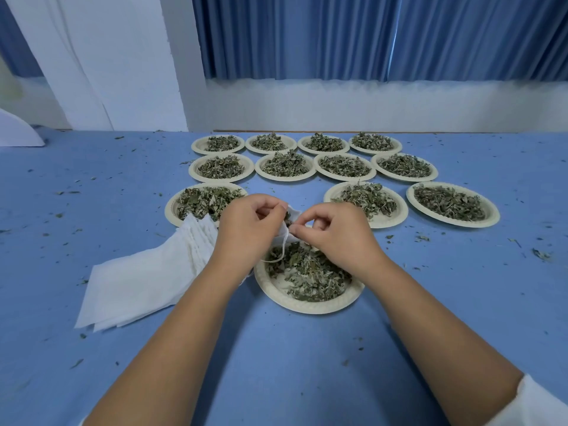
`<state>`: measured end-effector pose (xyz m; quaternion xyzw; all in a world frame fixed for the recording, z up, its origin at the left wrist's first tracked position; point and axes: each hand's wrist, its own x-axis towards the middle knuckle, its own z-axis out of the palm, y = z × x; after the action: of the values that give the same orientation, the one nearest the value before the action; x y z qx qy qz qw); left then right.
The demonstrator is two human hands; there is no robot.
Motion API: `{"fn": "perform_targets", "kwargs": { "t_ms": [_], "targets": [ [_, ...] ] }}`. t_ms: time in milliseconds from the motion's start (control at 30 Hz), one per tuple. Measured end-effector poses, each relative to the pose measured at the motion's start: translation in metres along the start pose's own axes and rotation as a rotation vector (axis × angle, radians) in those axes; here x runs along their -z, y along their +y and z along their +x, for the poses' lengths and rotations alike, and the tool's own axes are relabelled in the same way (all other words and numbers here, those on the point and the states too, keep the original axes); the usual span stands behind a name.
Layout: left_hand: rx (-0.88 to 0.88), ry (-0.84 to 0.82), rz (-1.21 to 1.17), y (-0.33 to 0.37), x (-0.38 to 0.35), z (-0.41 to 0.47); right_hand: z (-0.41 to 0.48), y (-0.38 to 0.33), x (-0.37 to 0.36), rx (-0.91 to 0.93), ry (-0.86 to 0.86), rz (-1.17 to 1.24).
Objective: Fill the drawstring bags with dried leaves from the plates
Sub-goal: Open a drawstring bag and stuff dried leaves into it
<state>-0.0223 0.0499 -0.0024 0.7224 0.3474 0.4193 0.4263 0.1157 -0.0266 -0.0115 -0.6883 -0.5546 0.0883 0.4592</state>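
Both hands meet over the nearest plate [307, 306], which sits on the blue-covered worktop [276, 364] just in front of the person. Between them is a small white drawstring bag [294, 212], held in the air above the far edge of that plate. The left hand [249, 222] has its fingers curled round the bag's body, gripping it from the left. The right hand [335, 232] has thumb and forefinger pinched together at the bag's near edge, the other fingers loosely curled (whether the pinch is on cloth or on cord cannot be told). A loop of white cord [278, 254] hangs from the bag down onto the dried leaves [310, 272] heaped in the plate below. A dark patch of leaf shows at the bag's mouth between the two hands.

To the left, touching the left wrist, lies a fanned stack of flat white bags [144, 281], its far corner overlapping the rim of a plate behind it. Beyond the hands stand eleven more plates of leaves [455, 223] in three rows: four at the back, four in the middle, and three in front with a gap in line with the hands. Crumbs of leaf [541, 255] are scattered over the cloth. A pleated blue curtain [368, 35] hangs behind the worktop.
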Motion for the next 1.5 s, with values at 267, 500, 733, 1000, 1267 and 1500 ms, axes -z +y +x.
{"fn": "perform_targets", "kwargs": {
  "t_ms": [267,500,733,1000,1267,1500],
  "targets": [
    [0.004,0.049,0.010,-0.001,0.003,0.003,-0.001,0.003,0.012,0.117,-0.148,-0.167],
    [0.009,0.006,-0.005,0.002,0.002,0.001,-0.005,0.000,0.001,0.221,-0.137,-0.235],
    [-0.010,0.035,0.008,0.002,0.001,0.000,-0.003,0.001,-0.002,0.193,-0.090,-0.185],
    [-0.004,0.035,0.008,0.002,0.001,0.000,-0.003,-0.004,-0.006,0.072,-0.074,0.113],
    [-0.005,0.051,0.016,-0.001,0.004,0.002,-0.001,-0.006,0.004,-0.076,-0.034,0.336],
    [-0.002,-0.034,0.006,0.003,0.001,-0.002,-0.001,-0.003,-0.007,-0.057,0.029,0.052]
  ]
}}
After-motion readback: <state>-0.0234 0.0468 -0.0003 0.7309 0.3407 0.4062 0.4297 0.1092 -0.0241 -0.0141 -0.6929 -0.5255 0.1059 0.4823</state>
